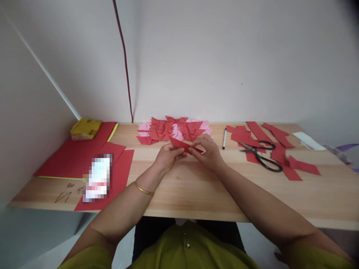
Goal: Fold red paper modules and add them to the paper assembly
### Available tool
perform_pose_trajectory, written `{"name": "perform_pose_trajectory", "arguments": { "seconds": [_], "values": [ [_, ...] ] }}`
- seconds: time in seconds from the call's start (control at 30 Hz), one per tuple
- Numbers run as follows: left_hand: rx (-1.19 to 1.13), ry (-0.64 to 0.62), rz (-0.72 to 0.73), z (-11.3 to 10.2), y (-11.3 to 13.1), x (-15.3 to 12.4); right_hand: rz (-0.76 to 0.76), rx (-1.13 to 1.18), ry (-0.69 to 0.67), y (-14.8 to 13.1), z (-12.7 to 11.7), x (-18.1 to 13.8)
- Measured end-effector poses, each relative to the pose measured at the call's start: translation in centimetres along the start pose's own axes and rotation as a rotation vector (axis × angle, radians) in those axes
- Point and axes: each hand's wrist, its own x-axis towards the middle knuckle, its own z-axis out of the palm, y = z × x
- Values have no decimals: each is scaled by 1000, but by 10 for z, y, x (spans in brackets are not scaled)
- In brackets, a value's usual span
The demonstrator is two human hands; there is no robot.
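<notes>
Between my two hands is a folded piece of red paper [182, 144], raised a little over the wooden table. My left hand [168, 155] pinches its lower edge, with the thumb on top. The fingers of my right hand [206, 150] close on its right end, thumb below and forefinger above. Just behind, against the wall, lie rows of folded red and pink paper pieces [161, 130]; my hands and the held paper hide part of their front edge.
Black-handled scissors [255, 151] lie on several red paper strips [280, 149] at the right, near a pen [224, 138] and a white strip [308, 141]. Large red sheets [70, 157], a yellow packet [85, 129] and a blurred-out item [98, 177] are at the left on the table [190, 194].
</notes>
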Motion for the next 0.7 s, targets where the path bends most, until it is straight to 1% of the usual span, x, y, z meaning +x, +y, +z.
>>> {"name": "perform_pose_trajectory", "arguments": {
  "seconds": [0.07, 0.17, 0.23, 0.33, 0.5, 0.63, 0.7],
  "values": [
    [-2, 1, 14, 0, 0, 1, -36, -97, 1, 1, -1, -1],
    [11, -6, 39, 0, -2, 2, -24, -170, -53, 4, 1, -2],
    [33, -7, 56, 0, -3, 2, -3, -174, -74, 5, 1, -3],
    [88, -14, 74, 0, -3, 1, 4, -133, -67, 5, 2, -3],
    [119, -39, 98, 1, -3, 0, -77, -109, -58, 3, 2, -2],
    [63, -40, 67, 2, -5, 0, -133, -176, -94, 0, 2, -4],
    [54, -41, 76, 2, -5, 1, -168, -232, -95, -1, 2, -5]
  ]
}}
